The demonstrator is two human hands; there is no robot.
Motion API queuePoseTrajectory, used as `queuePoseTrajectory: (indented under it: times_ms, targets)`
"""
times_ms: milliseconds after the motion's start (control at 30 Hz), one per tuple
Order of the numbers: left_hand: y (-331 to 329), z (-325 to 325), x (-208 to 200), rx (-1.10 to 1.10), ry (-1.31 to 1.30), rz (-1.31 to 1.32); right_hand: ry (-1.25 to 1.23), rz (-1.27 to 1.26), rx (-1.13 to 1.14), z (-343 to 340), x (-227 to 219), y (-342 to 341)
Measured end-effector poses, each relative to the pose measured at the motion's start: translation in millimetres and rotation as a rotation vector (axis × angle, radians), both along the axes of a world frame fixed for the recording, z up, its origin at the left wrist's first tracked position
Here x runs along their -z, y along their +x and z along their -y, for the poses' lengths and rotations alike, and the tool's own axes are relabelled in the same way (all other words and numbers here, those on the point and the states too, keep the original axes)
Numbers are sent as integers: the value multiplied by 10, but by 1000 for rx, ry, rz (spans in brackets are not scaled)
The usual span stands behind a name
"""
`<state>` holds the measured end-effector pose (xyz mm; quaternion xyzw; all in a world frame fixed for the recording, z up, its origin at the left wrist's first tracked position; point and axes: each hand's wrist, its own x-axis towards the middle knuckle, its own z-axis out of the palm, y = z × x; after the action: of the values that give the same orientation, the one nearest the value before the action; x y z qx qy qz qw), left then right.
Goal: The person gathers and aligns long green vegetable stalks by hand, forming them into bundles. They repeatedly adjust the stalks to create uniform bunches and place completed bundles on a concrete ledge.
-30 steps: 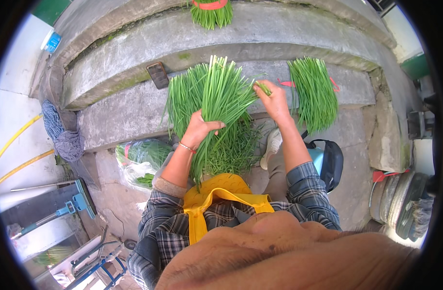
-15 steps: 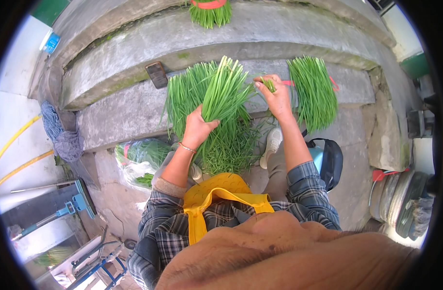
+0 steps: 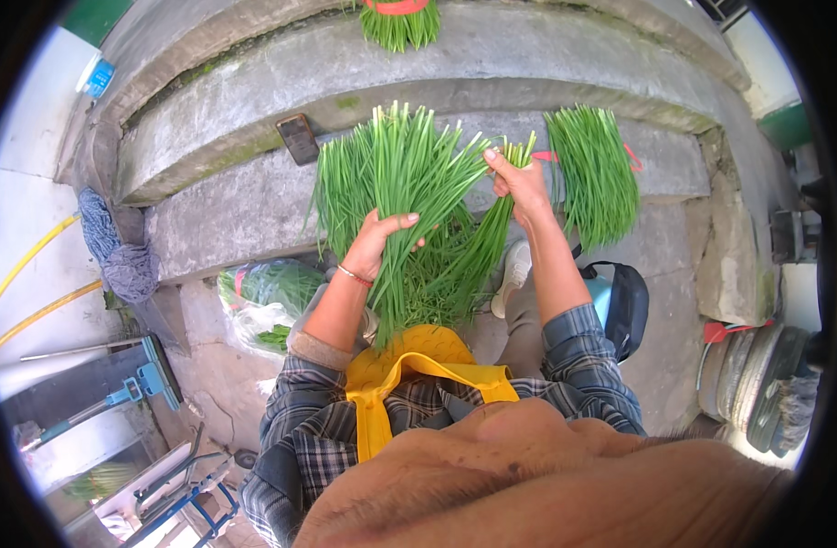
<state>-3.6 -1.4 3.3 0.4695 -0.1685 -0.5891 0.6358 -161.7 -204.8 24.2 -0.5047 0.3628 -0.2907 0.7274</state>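
My left hand (image 3: 375, 245) holds a thick bunch of green chives (image 3: 407, 169), thumb across the front and pale cut ends pointing away from me. The stalks fan toward the right. My right hand (image 3: 521, 185) is closed round a thinner bunch of chives (image 3: 488, 239), its pale ends sticking up above the thumb and its leaves trailing down to the left. Behind the left bunch, a heap of chives (image 3: 338, 187) lies on the low step. Loose green leaves (image 3: 434, 297) are piled between my feet. Right of my right hand lies a neat bundle (image 3: 590, 173) with a red strip behind it.
A phone (image 3: 297, 139) lies on the step (image 3: 227, 205) left of the heap. A tied bundle (image 3: 400, 26) rests on a higher step. A plastic bag with greens (image 3: 263, 301) is by my left leg, a black bag (image 3: 627, 310) by my right.
My right hand has gone from holding a few short stalks to gripping a fuller bunch. The chives in my left hand have spread out, and its thumb now lies across them.
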Motion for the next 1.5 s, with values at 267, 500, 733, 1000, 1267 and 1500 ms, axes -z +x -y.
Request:
queuePoseTrajectory:
  times_ms: [267, 500, 733, 1000, 1267, 1500]
  targets:
    - [-107, 37, 148, 76, 82, -95, -126, 69, 2, 15, 16, 3]
    - [-183, -20, 183, 168, -34, -312, -185, -1, 4, 17, -16, -17]
    - [-136, 5, -22, -33, 36, -66, -179, 10, 5, 88, 6, -81]
    - [-160, 30, -3, -110, -48, 47, -192, 15, 45, 123, 2, -89]
    - [-136, 9, -43, -220, -34, 122, 70, 215, 306, 248, 60, -125]
    - [-81, 8, -51, -201, -42, 99, 151, 190, 41, -62, -103, 26]
